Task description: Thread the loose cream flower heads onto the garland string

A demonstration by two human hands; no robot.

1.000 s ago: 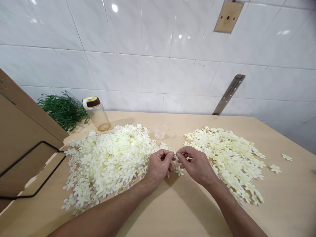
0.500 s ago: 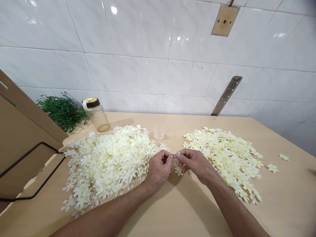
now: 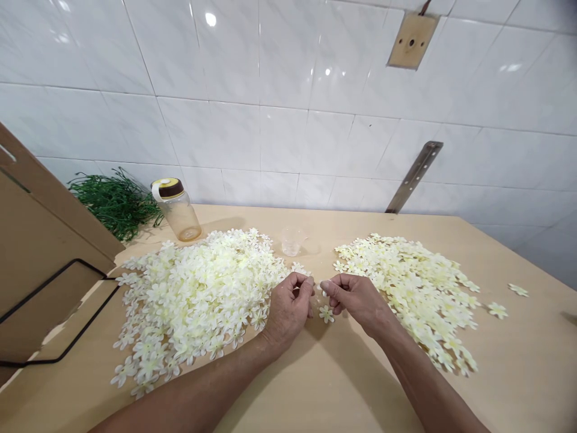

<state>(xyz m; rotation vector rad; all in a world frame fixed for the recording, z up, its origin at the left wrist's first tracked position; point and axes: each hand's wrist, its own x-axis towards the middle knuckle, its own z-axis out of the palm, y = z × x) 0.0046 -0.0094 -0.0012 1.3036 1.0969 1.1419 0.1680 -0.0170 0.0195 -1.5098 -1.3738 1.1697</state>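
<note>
Head view: at lower centre, left hand [image 3: 291, 305] and right hand [image 3: 358, 300] pinch closed, on what cannot be told; a stray finger could nudge away the loose flower [image 3: 326, 314] between them.

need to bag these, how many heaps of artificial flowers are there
2: the left heap, beside the left hand, and the right heap, beside the right hand; cardboard may hide more.

Bare left hand [image 3: 288, 307] and right hand [image 3: 358, 300], with a rounded thumbnail [image 3: 325, 285] visible on the right; left forearm [image 3: 193, 391] and right forearm [image 3: 421, 379] also uncovered, tapering towards narrower wrists [image 3: 269, 347].
</note>
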